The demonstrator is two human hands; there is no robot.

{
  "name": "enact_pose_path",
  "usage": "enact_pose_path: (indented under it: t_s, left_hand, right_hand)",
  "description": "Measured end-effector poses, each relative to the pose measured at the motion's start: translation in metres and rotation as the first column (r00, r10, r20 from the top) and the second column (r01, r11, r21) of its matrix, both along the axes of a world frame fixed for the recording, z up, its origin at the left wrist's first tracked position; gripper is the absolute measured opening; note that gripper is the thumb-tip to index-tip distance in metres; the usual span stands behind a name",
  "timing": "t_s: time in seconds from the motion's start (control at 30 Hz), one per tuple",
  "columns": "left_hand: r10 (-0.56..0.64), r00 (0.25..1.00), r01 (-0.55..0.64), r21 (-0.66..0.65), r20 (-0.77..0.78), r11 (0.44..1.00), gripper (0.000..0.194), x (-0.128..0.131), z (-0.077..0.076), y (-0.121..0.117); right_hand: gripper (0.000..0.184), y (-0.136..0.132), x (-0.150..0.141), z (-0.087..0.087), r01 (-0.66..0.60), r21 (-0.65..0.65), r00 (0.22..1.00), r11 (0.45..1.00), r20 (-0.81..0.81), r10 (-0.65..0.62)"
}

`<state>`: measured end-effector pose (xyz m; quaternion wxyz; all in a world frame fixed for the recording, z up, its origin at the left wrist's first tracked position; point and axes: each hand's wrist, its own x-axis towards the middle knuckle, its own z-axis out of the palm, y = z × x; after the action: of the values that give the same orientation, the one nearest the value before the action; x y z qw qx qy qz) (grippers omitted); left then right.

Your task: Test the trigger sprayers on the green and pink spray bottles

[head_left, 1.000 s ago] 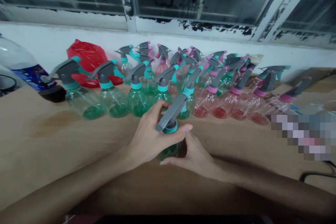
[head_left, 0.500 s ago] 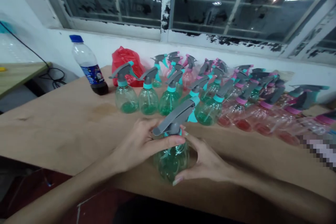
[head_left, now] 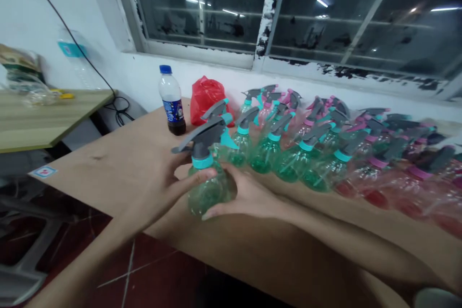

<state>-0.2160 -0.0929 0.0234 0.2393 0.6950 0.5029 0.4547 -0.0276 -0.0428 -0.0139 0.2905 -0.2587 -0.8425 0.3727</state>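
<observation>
Left hand (head_left: 173, 180): forearm angled in from the lower left, thumb laid across the neck just below the teal collar, fingers behind it. Right hand (head_left: 247, 195): forearm in from the lower right, thumb low on the front, fingers around the far side. Both grips were closed on one green spray bottle (head_left: 207, 192), near upright, above the front part of the surface (head_left: 126, 159); base contact could not be told.

Counts. Nearest row: four teal-collared spray bottles (head_left: 267, 154) clear, plus one sprayer head (head_left: 217, 107) mostly hidden behind mine; two pink-collared spray bottles (head_left: 377, 178) distinct, the others blurred at the right. Rows behind overlapped, total uncertain. One blue-capped soda bottle (head_left: 173, 106), dark liquid at its bottom, stood beside one red plastic bag (head_left: 206, 98). One sticker (head_left: 44, 172) lay at the left corner.
</observation>
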Motion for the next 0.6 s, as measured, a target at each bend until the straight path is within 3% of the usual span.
enact_pose_path:
  t_s: [0.13,0.2,0.33,0.43,0.6]
  left_hand:
    - [0.156,0.985,-0.158,0.020,0.069,0.987,0.020,-0.043,0.000,0.012]
    - [0.252,0.958,-0.260,0.046,0.137,0.965,0.031,-0.066,0.001,0.022]
    - [0.357,0.921,-0.373,0.085,0.153,0.924,0.033,-0.102,0.001,0.053]
    - [0.362,0.915,-0.387,0.138,0.178,0.912,0.032,-0.109,-0.004,0.082]
    - [0.255,0.950,-0.293,0.229,0.181,0.928,0.020,-0.097,-0.017,0.120]
  right_hand:
    - [0.096,0.014,-0.036,0.004,0.050,0.056,0.992,0.997,0.110,-0.055]
    - [0.083,0.022,-0.045,0.005,0.158,0.091,0.982,0.983,0.089,-0.166]
    - [0.057,0.038,-0.050,0.006,0.362,0.203,0.928,0.910,0.011,-0.372]
    - [0.054,0.047,-0.048,0.006,0.443,0.243,0.887,0.863,0.023,-0.462]
    - [0.053,0.050,-0.045,0.011,0.479,0.222,0.865,0.849,0.047,-0.500]
